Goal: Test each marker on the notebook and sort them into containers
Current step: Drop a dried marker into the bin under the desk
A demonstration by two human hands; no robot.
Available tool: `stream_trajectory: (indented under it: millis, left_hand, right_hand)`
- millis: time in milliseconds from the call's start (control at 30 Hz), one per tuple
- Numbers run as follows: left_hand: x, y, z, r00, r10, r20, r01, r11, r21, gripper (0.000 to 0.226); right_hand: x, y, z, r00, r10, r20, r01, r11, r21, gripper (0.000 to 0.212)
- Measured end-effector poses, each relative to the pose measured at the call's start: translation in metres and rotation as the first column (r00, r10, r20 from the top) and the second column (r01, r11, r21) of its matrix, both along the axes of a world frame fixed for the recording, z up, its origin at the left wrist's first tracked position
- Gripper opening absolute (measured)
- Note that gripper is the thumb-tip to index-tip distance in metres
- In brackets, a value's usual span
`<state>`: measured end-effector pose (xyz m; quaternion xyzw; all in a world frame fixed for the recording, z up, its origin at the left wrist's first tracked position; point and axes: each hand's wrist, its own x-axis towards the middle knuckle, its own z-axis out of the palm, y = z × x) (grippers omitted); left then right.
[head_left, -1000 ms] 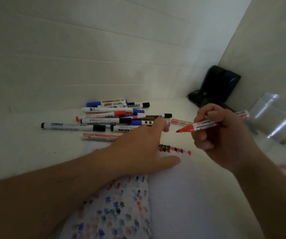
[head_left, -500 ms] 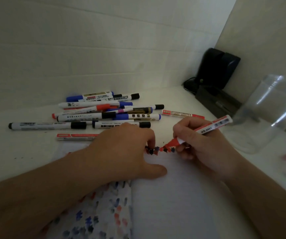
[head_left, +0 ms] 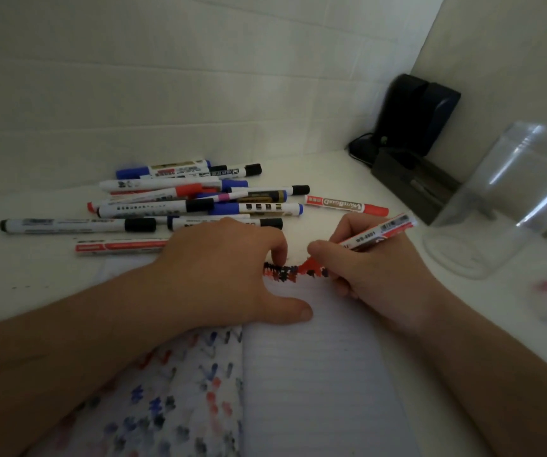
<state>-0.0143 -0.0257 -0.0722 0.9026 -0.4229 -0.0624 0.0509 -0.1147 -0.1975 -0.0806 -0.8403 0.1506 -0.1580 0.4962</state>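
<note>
An open lined notebook (head_left: 318, 374) lies in front of me, its left page covered in red, blue and black scribbles. My right hand (head_left: 374, 268) grips an uncapped red marker (head_left: 377, 234) with its tip on the top line of the right page, among a row of red and black marks (head_left: 285, 272). My left hand (head_left: 229, 275) presses down on the notebook, fingers bent, thumb stretched along the page. A heap of several capped markers (head_left: 199, 199) lies behind it on the white table.
A clear plastic container (head_left: 502, 206) stands at the right, close to my right hand. A black device with a cable (head_left: 413, 117) and a dark box (head_left: 410, 183) fill the back right corner. White walls close in behind and to the right.
My right hand brought the red marker down from the air to the page and is drawing on the top line. My left hand stayed on the notebook. The view shifted slightly.
</note>
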Motion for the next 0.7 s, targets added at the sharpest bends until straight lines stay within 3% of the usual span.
stream_trajectory:
  millis: [200, 700]
  left_hand:
    - [0.0007, 0.0005, -0.0022, 1.000, -0.006, -0.009, 0.005, 1.000, -0.024, 0.077]
    - [0.0015, 0.0002, -0.0042, 1.000, -0.005, 0.005, 0.005, 1.000, -0.030, 0.075]
  right_hand:
    - [-0.0004, 0.0019, 0.0010, 0.999, -0.034, -0.008, 0.035, 0.997, 0.063, 0.029]
    - [0.0001, 0.0045, -0.0014, 0.999, -0.035, 0.012, 0.035, 0.997, -0.065, 0.026]
